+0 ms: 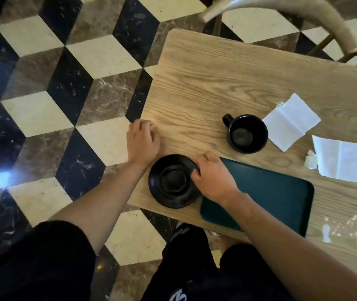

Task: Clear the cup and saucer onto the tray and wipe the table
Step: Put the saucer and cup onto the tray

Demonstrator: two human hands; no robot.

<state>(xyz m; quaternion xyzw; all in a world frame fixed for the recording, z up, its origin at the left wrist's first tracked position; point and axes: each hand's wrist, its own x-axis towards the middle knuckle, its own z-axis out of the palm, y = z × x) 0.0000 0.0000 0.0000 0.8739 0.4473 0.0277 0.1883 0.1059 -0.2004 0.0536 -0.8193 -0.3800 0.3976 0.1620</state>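
A floor (49, 109) of black, cream and brown marble tiles forms a cube pattern. A bright glare (0, 178) marks it. A curved wooden chair (316, 16) stands beyond.

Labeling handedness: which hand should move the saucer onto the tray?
Right. The right hand already touches the saucer rim, beside the tray. The left hand rests at the table edge.

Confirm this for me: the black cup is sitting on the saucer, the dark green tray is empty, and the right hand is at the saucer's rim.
Not quite. In the head view the black cup stands on the bare table, apart from the saucer, which is empty. The rest holds: the dark green tray is empty, and the right hand is at the saucer's rim.
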